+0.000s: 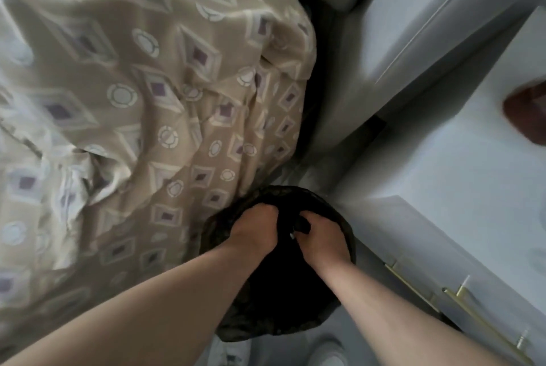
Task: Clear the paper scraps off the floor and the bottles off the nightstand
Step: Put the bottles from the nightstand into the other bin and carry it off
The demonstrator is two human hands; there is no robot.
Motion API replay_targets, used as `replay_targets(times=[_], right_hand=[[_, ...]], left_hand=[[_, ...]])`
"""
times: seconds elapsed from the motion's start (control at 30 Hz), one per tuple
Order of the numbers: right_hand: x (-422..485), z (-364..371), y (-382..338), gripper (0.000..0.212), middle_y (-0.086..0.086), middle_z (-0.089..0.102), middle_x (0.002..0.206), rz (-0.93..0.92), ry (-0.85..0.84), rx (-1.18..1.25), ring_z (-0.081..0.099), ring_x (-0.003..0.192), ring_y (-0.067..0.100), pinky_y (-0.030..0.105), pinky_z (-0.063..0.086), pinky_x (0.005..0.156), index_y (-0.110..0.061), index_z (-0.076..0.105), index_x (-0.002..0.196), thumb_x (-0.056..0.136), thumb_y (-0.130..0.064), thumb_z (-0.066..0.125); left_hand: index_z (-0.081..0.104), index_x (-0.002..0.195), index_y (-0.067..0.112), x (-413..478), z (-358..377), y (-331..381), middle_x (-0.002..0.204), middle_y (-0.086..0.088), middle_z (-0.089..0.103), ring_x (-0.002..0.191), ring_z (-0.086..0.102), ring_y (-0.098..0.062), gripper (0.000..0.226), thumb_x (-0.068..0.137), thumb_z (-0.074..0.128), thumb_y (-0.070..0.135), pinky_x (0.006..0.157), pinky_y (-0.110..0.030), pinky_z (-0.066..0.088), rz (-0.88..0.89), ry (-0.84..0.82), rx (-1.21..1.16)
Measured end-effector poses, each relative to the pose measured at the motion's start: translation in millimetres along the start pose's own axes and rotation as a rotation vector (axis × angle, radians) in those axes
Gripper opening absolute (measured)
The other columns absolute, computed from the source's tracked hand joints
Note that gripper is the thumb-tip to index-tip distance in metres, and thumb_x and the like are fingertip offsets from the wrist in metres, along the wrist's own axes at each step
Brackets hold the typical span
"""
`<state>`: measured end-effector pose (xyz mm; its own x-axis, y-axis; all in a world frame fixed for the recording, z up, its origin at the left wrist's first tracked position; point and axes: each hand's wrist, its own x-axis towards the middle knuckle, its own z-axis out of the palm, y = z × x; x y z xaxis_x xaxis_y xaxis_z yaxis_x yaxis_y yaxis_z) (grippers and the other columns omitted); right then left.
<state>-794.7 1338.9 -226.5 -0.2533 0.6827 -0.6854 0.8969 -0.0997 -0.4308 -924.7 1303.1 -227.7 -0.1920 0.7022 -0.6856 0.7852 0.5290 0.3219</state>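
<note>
Two bare forearms reaching down, left hand [254,231] and right hand [320,237] both clenched on the gathered top of a black bin bag [274,292], patterned beige bedspread [141,94] alongside, white nightstand [461,176] beyond, blurred brown object [527,113] on it.

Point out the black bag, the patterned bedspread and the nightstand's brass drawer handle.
black bag [280,300], head view: on its dark side below the hands.
patterned bedspread [141,91], head view: on its beige middle.
brass drawer handle [484,324], head view: on the bar, along the nightstand front.
</note>
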Motion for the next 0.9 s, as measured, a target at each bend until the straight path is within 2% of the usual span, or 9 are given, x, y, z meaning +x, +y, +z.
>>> replay_targets(times=[0.13, 0.23, 0.3, 0.47, 0.57, 0.67, 0.73, 0.8, 0.9], right_hand=[[8.4, 14.3, 9.6, 0.025, 0.007, 0.070, 0.109, 0.108, 0.017, 0.163, 0.062, 0.107, 0.026, 0.023, 0.041, 0.081, -0.016, 0.069, 0.107, 0.088, -0.017, 0.052], [13.5, 26.0, 18.0, 0.034, 0.012, 0.066, 0.121, 0.243, 0.033, 0.356, 0.058, 0.117, 0.026, 0.021, 0.039, 0.090, -0.011, 0.064, 0.120, 0.087, -0.010, 0.058], [12.1, 31.7, 21.6, 0.039, 0.012, 0.062, 0.126, 0.311, 0.048, 0.514, 0.056, 0.119, 0.026, 0.022, 0.039, 0.093, -0.008, 0.059, 0.127, 0.087, -0.006, 0.059], [3.8, 26.3, 15.5, 0.038, 0.004, 0.062, 0.119, 0.341, 0.069, 0.885, 0.059, 0.113, 0.022, 0.036, 0.044, 0.104, -0.010, 0.057, 0.127, 0.090, -0.004, 0.058], [-19.6, 0.8, 2.8, 0.021, -0.001, 0.065, 0.111, 0.295, 0.011, 1.097, 0.061, 0.101, 0.012, 0.035, 0.047, 0.098, -0.021, 0.063, 0.111, 0.097, -0.011, 0.050], [-56.2, -37.1, -13.4, 0.022, -0.003, 0.066, 0.110, 0.203, 0.009, 1.176, 0.060, 0.106, 0.014, 0.036, 0.048, 0.095, -0.024, 0.065, 0.103, 0.099, -0.018, 0.044], [-86.1, -65.0, -20.9, 0.021, -0.001, 0.067, 0.113, 0.124, 0.048, 1.152, 0.061, 0.109, 0.018, 0.036, 0.050, 0.092, -0.027, 0.066, 0.102, 0.099, -0.021, 0.046], [-122.0, -95.0, -25.5, 0.017, 0.001, 0.069, 0.113, 0.042, 0.089, 1.135, 0.064, 0.108, 0.017, 0.033, 0.052, 0.089, -0.026, 0.066, 0.102, 0.094, -0.028, 0.052], [-182.6, -141.5, -23.2, 0.031, 0.002, 0.073, 0.106, -0.057, 0.195, 1.143, 0.068, 0.101, 0.016, 0.030, 0.055, 0.082, -0.022, 0.069, 0.101, 0.079, -0.036, 0.054]], left_hand=[[0.069, 0.094, 0.011, 11.4, 22.9, -11.3, 0.105, -0.013, 0.068, 0.104, 0.061, -0.028, 0.021, 0.086, 0.049, 0.014, 0.092, -0.032, 0.046, -0.117, 0.037, -0.384], [0.068, 0.107, 0.003, 10.8, 32.5, -15.6, 0.114, -0.015, 0.066, 0.110, 0.059, -0.026, 0.024, 0.087, 0.054, 0.004, 0.097, -0.025, 0.040, -0.242, 0.041, -0.627], [0.064, 0.114, 0.003, 9.6, 38.3, -15.7, 0.117, -0.015, 0.064, 0.108, 0.059, -0.028, 0.028, 0.089, 0.053, 0.002, 0.101, -0.031, 0.043, -0.345, 0.035, -0.839], [0.060, 0.117, 0.007, -5.9, 21.7, -3.9, 0.103, -0.006, 0.060, 0.095, 0.057, -0.017, 0.025, 0.094, 0.050, 0.004, 0.091, -0.031, 0.046, -0.480, 0.034, -1.413], [0.062, 0.108, 0.017, -32.6, -2.4, 3.0, 0.109, 0.000, 0.064, 0.105, 0.057, -0.015, 0.016, 0.093, 0.056, 0.017, 0.092, -0.033, 0.045, -0.385, 0.017, -1.490], [0.060, 0.116, 0.020, -68.6, -35.8, 14.4, 0.110, 0.002, 0.065, 0.107, 0.059, -0.014, 0.024, 0.093, 0.056, 0.021, 0.095, -0.033, 0.046, -0.234, 0.103, -1.439], [0.063, 0.111, 0.020, -95.2, -63.8, 30.1, 0.111, -0.003, 0.068, 0.107, 0.062, -0.017, 0.020, 0.094, 0.054, 0.021, 0.095, -0.035, 0.048, -0.131, 0.146, -1.421], [0.066, 0.109, 0.016, -120.2, -89.2, 50.7, 0.109, -0.006, 0.070, 0.106, 0.065, -0.020, 0.020, 0.093, 0.055, 0.022, 0.092, -0.038, 0.049, -0.037, 0.162, -1.411], [0.071, 0.100, 0.017, -155.8, -122.6, 96.5, 0.104, -0.006, 0.072, 0.103, 0.066, -0.021, 0.026, 0.081, 0.057, 0.028, 0.088, -0.038, 0.050, 0.094, 0.157, -1.349]])
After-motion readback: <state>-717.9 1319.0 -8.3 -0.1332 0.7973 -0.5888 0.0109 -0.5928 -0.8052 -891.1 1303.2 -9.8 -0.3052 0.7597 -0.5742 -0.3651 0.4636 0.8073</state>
